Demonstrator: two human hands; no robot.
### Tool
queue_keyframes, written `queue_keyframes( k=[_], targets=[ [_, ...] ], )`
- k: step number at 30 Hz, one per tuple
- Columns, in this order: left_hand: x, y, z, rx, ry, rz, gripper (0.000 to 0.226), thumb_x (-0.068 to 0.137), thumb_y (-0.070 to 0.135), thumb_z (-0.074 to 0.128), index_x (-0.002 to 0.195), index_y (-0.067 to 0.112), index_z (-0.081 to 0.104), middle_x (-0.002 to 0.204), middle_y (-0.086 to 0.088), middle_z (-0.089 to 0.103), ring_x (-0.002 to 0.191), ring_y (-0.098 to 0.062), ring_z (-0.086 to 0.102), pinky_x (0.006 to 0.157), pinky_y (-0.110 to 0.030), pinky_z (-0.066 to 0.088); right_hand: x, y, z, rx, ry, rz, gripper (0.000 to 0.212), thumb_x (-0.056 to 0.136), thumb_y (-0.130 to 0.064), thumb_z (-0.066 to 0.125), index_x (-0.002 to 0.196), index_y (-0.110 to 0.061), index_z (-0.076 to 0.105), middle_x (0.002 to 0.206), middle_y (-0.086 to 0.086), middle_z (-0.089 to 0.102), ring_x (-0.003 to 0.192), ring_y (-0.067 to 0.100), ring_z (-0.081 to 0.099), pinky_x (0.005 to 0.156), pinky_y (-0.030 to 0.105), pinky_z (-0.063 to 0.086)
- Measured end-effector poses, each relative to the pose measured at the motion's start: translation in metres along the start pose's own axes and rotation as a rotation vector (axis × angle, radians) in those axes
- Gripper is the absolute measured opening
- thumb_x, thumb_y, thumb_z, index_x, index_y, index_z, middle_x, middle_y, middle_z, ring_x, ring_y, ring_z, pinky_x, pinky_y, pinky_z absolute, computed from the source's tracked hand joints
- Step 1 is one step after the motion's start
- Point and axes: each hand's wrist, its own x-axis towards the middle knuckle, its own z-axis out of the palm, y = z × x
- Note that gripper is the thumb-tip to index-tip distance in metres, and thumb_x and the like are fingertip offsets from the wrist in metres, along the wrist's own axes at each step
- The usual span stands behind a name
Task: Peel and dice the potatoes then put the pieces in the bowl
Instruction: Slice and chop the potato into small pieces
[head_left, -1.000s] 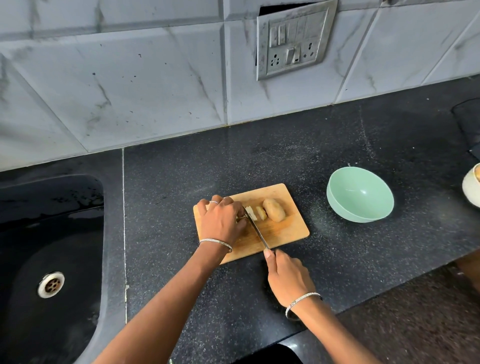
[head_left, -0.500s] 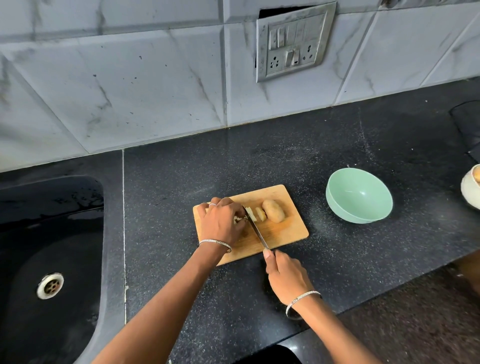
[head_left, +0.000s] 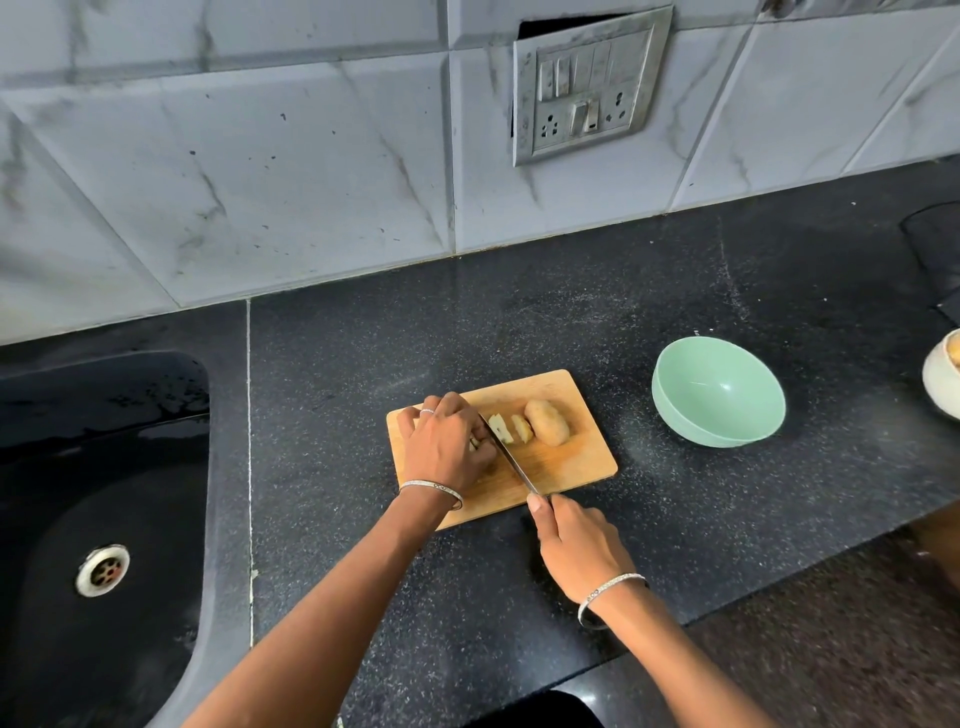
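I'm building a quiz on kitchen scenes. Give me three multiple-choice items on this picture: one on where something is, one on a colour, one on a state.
1. Where is the bowl relative to the cutting board?
A. on the board
B. on the counter to its right
C. in the sink

2. What colour is the bowl?
A. red
B. black
C. mint green

3. What is in the bowl?
A. nothing visible
B. diced potato
C. water to the brim

Answers:
1 B: it stands on the dark counter, apart from the board.
2 C: pale green inside and out.
3 A: its inside is bare; the cut potato pieces lie on the board beside the knife, which the right hand holds.
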Motion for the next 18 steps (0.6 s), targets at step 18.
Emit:
queue_keyframes(
  k=[18],
  targets=[
    [-0.0033,0.0086,-0.0041,-0.055,-0.007,-0.061,0.006,0.079,0.037,0.066,0.078,0.032,0.068,0.112,0.012,0.055,0.107,-0.014,0.044,0.092,-0.039,0.026,0.005,0.0082,0.0032,0.1,-0.01,0.041,0.055,0.098,-0.059,0.02,0.091,-0.021,0.058,0.093,0.006,0.064,0.09,0.03,0.06,0.082,0.042,0.047]
  ],
)
